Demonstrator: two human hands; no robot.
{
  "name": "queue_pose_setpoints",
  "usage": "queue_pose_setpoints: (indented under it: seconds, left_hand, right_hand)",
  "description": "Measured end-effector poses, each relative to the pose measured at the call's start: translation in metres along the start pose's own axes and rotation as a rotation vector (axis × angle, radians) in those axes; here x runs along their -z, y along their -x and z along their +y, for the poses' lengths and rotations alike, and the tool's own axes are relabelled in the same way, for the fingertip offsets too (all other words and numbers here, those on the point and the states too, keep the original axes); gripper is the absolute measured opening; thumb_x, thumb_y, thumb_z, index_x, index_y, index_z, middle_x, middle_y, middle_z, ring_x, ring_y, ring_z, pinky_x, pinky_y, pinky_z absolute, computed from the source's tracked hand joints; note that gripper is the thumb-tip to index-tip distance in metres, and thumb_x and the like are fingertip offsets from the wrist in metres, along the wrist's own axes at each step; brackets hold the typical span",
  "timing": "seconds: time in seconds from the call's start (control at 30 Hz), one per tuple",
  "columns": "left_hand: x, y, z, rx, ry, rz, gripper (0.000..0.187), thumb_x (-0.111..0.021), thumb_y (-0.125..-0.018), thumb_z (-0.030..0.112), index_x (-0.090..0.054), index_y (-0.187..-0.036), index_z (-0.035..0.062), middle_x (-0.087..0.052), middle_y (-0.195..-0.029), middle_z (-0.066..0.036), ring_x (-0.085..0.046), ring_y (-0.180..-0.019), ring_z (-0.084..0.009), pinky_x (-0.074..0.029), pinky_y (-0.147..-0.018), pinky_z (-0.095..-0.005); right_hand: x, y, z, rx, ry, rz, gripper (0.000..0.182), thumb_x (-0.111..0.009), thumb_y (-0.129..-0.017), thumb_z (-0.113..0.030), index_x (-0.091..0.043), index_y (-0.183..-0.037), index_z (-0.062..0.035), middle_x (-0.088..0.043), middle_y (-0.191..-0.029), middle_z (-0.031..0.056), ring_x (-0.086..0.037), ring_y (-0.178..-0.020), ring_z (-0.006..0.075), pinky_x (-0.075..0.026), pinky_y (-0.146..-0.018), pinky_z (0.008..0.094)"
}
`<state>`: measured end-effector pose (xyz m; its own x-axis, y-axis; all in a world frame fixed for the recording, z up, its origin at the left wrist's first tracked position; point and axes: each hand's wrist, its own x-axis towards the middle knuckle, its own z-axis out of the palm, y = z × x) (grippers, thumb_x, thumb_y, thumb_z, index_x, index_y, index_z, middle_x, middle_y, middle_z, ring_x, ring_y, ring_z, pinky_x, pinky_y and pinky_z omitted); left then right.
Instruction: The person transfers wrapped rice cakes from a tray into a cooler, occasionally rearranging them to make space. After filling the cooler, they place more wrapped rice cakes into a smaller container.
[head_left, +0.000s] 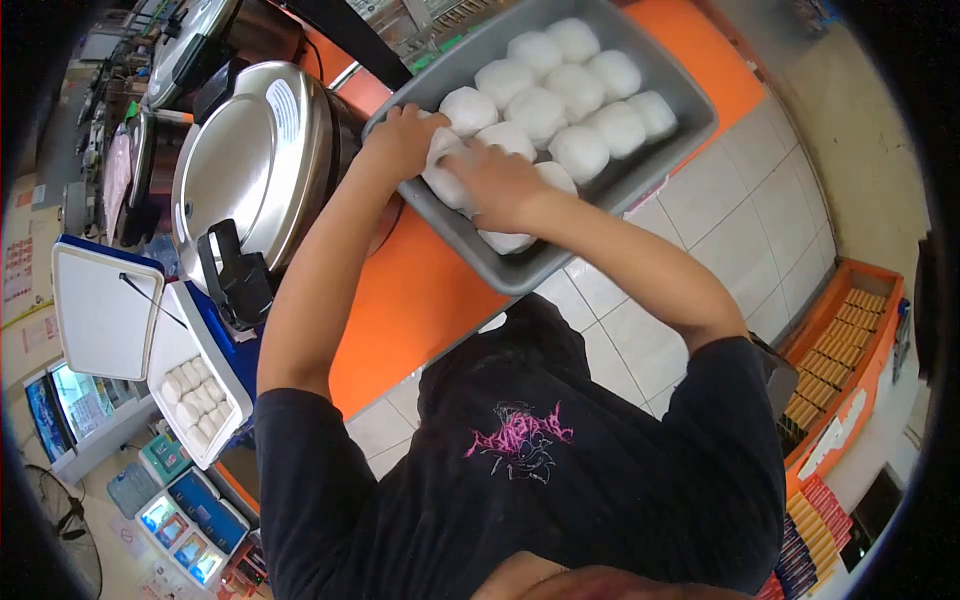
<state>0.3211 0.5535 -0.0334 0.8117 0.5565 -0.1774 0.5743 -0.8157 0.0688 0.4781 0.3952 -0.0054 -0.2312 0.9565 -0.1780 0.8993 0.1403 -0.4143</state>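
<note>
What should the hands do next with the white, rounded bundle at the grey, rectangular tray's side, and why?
I'd probably have the right hand gently tuck down the bundle's crinkled top. Both it and the left hand are at that bundle, whose top looks loose and bunched, while other white, rounded bundles in the tray look smoother.

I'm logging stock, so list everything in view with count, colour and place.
Tub: one, grey, on counter
Balls: at least twelve, white, in tub
Counter: one, orange, under tub
Lidded pots: at least two, silver, left
Cooler: one, white and blue, left
Rolls: several, white, in cooler
Crate: one, orange, right
Cylinders: many, tan, in crate
Background items: uncounted, mixed, edges
Shirt: one, black, bottom
Left hand: one, bare, on ball
Right hand: one, bare, on ball
</note>
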Motion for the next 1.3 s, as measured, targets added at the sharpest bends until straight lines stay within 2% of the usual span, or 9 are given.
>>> queue_pose_setpoints:
  seconds: [0.13,0.3,0.43,0.63,0.7,0.83,0.97,1.03,1.3]
  left_hand:
    - [0.010,-0.006,0.011,-0.009,-0.255,-0.088,0.053,-0.074,-0.081,0.015,-0.061,-0.132,0.0254,-0.063,-0.123,-0.015,-0.061,-0.117,-0.0364,-0.051,-0.100,-0.0458]
    - [0.010,-0.009,0.013,-0.056,-0.288,-0.076,0.055,-0.078,-0.078,0.018,-0.059,-0.129,0.0250,-0.063,-0.116,-0.016,-0.057,-0.121,-0.0356,-0.049,-0.102,-0.0468]
    - [0.000,-0.013,0.015,-0.058,-0.327,-0.014,0.055,-0.080,-0.073,0.013,-0.057,-0.122,0.0233,-0.059,-0.114,-0.018,-0.057,-0.116,-0.0388,-0.048,-0.100,-0.0489]
    - [0.012,-0.006,0.041,0.066,-0.181,-0.094,0.044,-0.076,-0.077,0.016,-0.060,-0.119,0.0211,-0.053,-0.119,-0.020,-0.058,-0.115,-0.0400,-0.054,-0.086,-0.0460]
    - [0.014,-0.006,0.036,0.051,-0.117,-0.088,0.047,-0.077,-0.075,0.015,-0.059,-0.119,0.0207,-0.052,-0.118,-0.021,-0.058,-0.115,-0.0417,-0.055,-0.086,-0.0461]
    - [0.016,-0.001,0.023,0.047,0.275,0.019,0.053,-0.077,-0.071,0.011,-0.058,-0.120,0.0197,-0.050,-0.120,-0.023,-0.057,-0.115,-0.0448,-0.055,-0.088,-0.0451]
    - [0.058,0.028,0.043,0.058,0.628,0.182,0.056,-0.077,-0.071,0.010,-0.057,-0.122,0.0179,-0.054,-0.122,-0.017,-0.060,-0.111,-0.0345,-0.055,-0.087,-0.0397]
    - [0.078,0.053,0.061,0.095,1.237,0.078,0.058,-0.077,-0.076,0.010,-0.054,-0.129,0.0151,-0.055,-0.123,-0.007,-0.056,-0.111,-0.0207,-0.047,-0.095,-0.0337]
    - [0.063,0.148,0.086,0.114,1.677,0.166,0.053,-0.076,-0.081,0.012,-0.052,-0.129,0.0095,-0.060,-0.127,-0.008,-0.058,-0.112,-0.0169,-0.049,-0.093,-0.0331]
  right_hand:
    - [-0.043,-0.034,-0.001,0.111,0.160,0.222,0.076,-0.084,-0.069,-0.018,-0.053,-0.138,-0.0208,-0.058,-0.125,0.0212,-0.057,-0.117,0.0383,-0.053,-0.088,0.0484]
    - [-0.010,-0.027,0.016,0.087,-0.112,0.064,0.092,-0.084,-0.066,-0.016,-0.042,-0.147,-0.0163,-0.055,-0.125,0.0245,-0.057,-0.116,0.0377,-0.051,-0.087,0.0448]
    - [0.041,0.015,0.051,-0.127,-1.279,-0.297,0.087,-0.083,-0.078,-0.022,-0.035,-0.150,-0.0131,-0.055,-0.133,0.0195,-0.061,-0.115,0.0306,-0.055,-0.091,0.0477]
    - [0.091,0.085,0.131,0.125,-2.156,-0.038,0.057,-0.065,-0.097,-0.026,-0.044,-0.147,-0.0076,-0.058,-0.137,0.0197,-0.062,-0.120,0.0352,-0.051,-0.105,0.0570]
    - [0.118,0.094,0.153,-0.065,-2.039,0.151,0.056,-0.064,-0.097,-0.039,-0.049,-0.141,-0.0068,-0.061,-0.133,0.0196,-0.063,-0.118,0.0362,-0.051,-0.104,0.0567]
    - [0.150,0.092,0.202,-0.341,-1.659,0.268,0.051,-0.064,-0.095,-0.037,-0.053,-0.135,-0.0077,-0.064,-0.129,0.0185,-0.063,-0.117,0.0371,-0.053,-0.101,0.0511]
    - [0.175,0.061,0.219,-0.337,-0.462,-0.115,0.061,-0.067,-0.081,-0.035,-0.057,-0.136,-0.0099,-0.066,-0.128,0.0165,-0.064,-0.115,0.0338,-0.055,-0.094,0.0449]
    - [0.172,0.031,0.226,-0.341,0.191,-0.444,0.074,-0.073,-0.069,-0.036,-0.061,-0.138,-0.0111,-0.065,-0.131,0.0159,-0.064,-0.117,0.0310,-0.055,-0.091,0.0468]
    - [0.129,-0.047,0.229,-0.492,0.489,-0.974,0.072,-0.075,-0.071,-0.034,-0.061,-0.137,-0.0098,-0.066,-0.122,0.0227,-0.069,-0.101,0.0361,-0.059,-0.080,0.0513]
